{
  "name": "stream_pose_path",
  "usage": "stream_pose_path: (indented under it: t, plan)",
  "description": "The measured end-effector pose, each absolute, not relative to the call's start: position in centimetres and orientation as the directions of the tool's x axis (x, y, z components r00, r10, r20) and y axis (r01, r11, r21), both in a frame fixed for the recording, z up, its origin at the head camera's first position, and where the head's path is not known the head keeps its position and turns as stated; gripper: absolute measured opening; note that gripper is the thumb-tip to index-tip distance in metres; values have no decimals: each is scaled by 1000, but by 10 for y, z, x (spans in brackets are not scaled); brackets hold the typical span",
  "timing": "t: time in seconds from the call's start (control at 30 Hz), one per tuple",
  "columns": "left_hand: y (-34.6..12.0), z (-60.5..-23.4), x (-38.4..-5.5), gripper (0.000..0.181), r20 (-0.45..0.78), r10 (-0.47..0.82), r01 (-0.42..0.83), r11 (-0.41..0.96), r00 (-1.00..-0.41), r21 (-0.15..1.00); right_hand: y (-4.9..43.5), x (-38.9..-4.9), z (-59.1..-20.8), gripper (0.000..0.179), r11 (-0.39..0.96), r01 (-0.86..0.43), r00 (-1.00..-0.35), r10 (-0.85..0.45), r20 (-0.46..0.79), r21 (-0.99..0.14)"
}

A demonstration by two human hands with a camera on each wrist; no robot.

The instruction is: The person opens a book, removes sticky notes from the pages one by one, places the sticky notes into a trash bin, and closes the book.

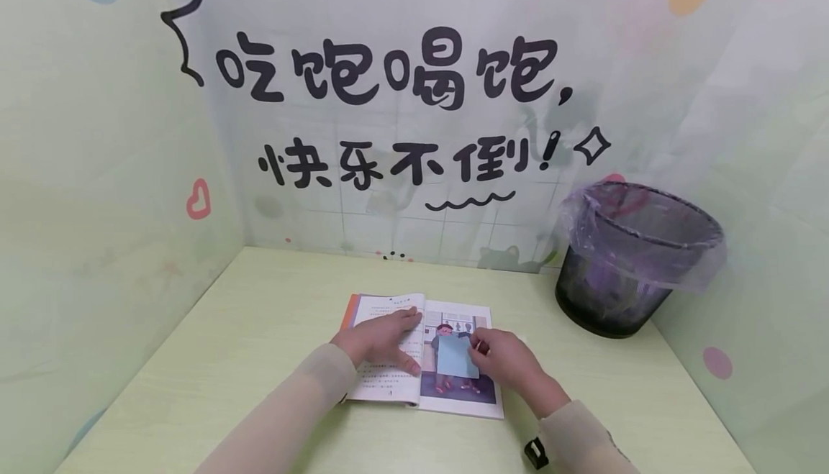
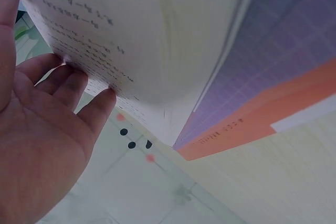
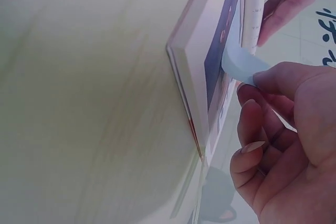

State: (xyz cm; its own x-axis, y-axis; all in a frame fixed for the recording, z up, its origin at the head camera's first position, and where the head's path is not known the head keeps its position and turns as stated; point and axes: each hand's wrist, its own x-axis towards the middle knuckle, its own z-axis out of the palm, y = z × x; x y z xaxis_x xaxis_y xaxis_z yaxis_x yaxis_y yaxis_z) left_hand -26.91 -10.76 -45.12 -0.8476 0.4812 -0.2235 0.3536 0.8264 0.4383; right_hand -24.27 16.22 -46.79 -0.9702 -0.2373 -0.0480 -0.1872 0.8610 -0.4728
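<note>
— Two bare hands showing. What are they doing?

— Staying apart from each other. Right hand [image 1: 508, 360] is pinching a pale-blue, rectangular paper sheet [image 1: 457, 357] by its upper right edge, thumb against finger. Left hand [image 1: 385, 341] is resting with fingers extended on a white left page with black print [image 1: 382, 310].

— Where's the sheet sitting?

— Lying over the colour illustration on the right page of an open paperback book [image 1: 461, 407]. Pinched end is lifting and curving in the right wrist view.

— Handling?

— Probably feather-light and floppy, judging by that bend; likely creasing or tearing under a hard tug. Edge or corner looks best for holding, using a soft pinch. Can't tell if any of it is sticking.

— Book?

— Looking heavier, pages springy, so a flat palm near the spine seems right.

— Further out?

— Pale wood-grain table [image 1: 259, 330] is supporting everything; black bin with a purple-tinted plastic liner [image 1: 602, 305] is standing back right.
</note>
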Motion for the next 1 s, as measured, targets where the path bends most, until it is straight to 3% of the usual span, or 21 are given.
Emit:
stream_pose_path:
  t: [0.63,1.0]
  plan:
    - [-109,-452,-268,113,-217,494,354,809,-842,469,175,-242,-459,7,860,-151,-978,-202,-54,-487]
    - [-110,-451,-266,112,-206,502,365,804,-840,470,198,-248,-439,7,841,-167,-986,-149,75,-515]
